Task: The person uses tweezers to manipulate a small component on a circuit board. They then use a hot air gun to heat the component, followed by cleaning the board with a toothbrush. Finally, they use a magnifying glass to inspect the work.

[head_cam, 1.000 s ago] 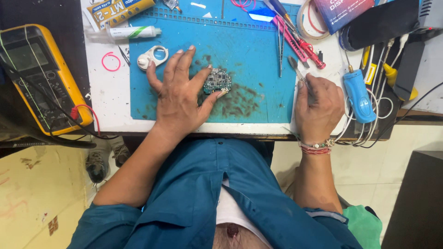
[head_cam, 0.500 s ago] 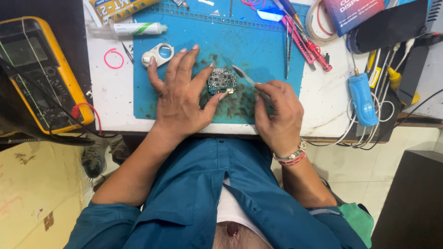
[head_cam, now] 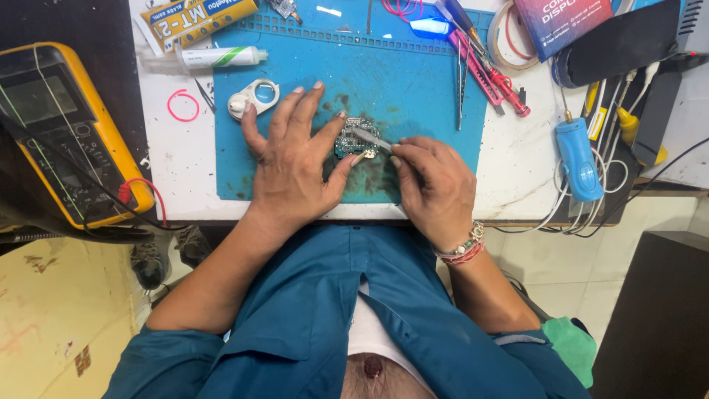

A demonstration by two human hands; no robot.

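The left hand (head_cam: pixel 295 166) lies flat and spread wide on the blue work mat (head_cam: pixel 413 74), its fingers fanned out and its thumb and forefinger pressed against the near edge of a small circuit board (head_cam: pixel 354 138), pinning it to the mat. The board sits just beyond the thumb tip, between the two hands. The right hand (head_cam: pixel 436 185) is curled narrow around a slim metal tool (head_cam: pixel 373 138), likely tweezers, whose tip rests on the board. Beyond the left hand's little finger lies a small white round holder (head_cam: pixel 255 97), and farther out a white tube (head_cam: pixel 221 57). Well off to the left hand's outer side sits a yellow multimeter (head_cam: pixel 70 133). Out past the right hand's outer side lies a blue handheld tool (head_cam: pixel 578 159) with white cables.
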